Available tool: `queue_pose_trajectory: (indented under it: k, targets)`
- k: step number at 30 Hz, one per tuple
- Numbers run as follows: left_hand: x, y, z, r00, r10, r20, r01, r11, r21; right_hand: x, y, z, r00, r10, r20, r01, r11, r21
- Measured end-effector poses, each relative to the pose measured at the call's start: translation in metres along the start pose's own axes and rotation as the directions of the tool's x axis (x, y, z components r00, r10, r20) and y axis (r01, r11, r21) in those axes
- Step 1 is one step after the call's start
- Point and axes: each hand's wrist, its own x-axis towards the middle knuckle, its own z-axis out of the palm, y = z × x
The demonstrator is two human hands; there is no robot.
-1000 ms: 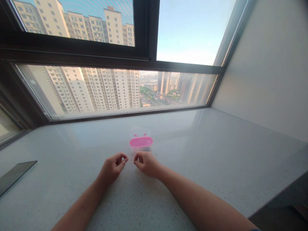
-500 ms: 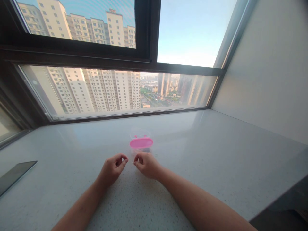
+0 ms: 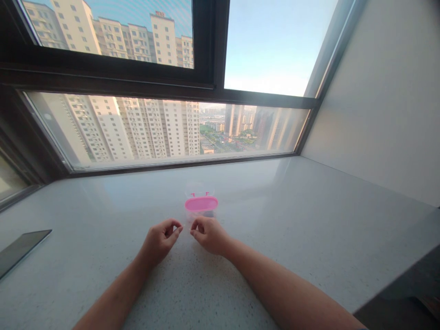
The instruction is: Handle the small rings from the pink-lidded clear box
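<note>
My left hand (image 3: 161,238) and my right hand (image 3: 208,233) rest close together on a pale speckled stone sill (image 3: 309,220), fingers curled and thumb and forefinger pinched. Between the two pinches runs something thin and pale that I cannot make out. Just beyond my right hand stands a small clear container with a pink lid (image 3: 201,203); a clear lid or cup with pink clips (image 3: 199,190) lies behind it.
A dark phone (image 3: 20,250) lies flat at the sill's left edge. A wide window with a dark frame (image 3: 172,162) runs along the back. A plain wall (image 3: 378,114) closes the right side. The sill drops off at the lower right corner.
</note>
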Motion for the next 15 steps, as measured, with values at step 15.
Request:
queue_pose_trajectory:
  k: [15]
  targets:
    - [0.0003,0.0008,-0.0013,0.999,-0.016,0.029,0.015,0.999,0.046,0.0011,0.0023,0.0004,0.999,-0.031,-0.018,0.031,0.999,0.019]
